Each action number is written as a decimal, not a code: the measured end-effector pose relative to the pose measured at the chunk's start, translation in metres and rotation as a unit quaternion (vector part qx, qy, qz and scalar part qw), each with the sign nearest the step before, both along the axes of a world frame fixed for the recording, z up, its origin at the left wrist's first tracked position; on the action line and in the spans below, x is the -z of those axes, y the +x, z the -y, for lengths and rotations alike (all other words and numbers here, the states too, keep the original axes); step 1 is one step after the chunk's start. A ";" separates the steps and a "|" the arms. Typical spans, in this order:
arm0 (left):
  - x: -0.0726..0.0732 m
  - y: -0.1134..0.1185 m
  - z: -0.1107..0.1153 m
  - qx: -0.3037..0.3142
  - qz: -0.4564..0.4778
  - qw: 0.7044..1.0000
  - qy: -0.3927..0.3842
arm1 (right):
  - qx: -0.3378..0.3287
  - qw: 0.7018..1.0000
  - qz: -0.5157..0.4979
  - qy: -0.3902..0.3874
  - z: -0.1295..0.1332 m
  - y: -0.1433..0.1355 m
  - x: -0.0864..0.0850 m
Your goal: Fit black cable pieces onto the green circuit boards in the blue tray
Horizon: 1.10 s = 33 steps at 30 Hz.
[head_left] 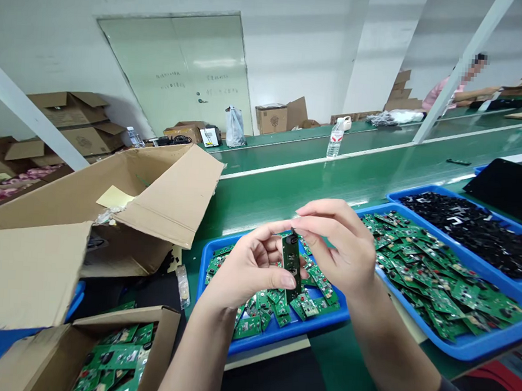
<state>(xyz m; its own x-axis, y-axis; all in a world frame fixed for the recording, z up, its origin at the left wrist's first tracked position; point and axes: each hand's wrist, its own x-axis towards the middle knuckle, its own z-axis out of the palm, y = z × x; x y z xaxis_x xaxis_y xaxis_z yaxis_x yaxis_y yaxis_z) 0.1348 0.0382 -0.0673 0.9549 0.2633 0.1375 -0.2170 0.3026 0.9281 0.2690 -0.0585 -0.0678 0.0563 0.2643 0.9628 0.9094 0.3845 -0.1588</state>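
My left hand point(257, 263) holds a narrow green circuit board point(290, 265) upright, thumb across its lower front and fingers behind it. At the board's top end sits a small black part point(292, 239). My right hand point(348, 248) is closed around that end, thumb and fingertips pinching at the black part; its exact grip is partly hidden. Below both hands lies a blue tray point(274, 341) with many loose green circuit boards. To the right, a second blue tray point(470, 351) is heaped with similar boards.
Behind the second tray is a tray of small black parts point(471, 235). At left stand a large open carton point(26, 275) and a smaller box of boards point(168, 331). A water bottle point(335, 140) stands across the green bench. A person in pink point(439, 93) sits far right.
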 end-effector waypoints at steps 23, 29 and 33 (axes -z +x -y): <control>-0.004 -0.013 0.001 -0.254 0.039 0.882 0.396 | -0.093 0.986 -0.104 -0.087 0.009 -0.010 -0.009; -0.003 -0.012 -0.002 -0.279 0.046 0.861 0.423 | -0.094 0.981 -0.141 -0.097 0.009 -0.012 -0.008; -0.003 -0.012 -0.003 -0.304 0.050 0.845 0.436 | -0.114 0.976 -0.149 -0.107 0.009 -0.015 -0.007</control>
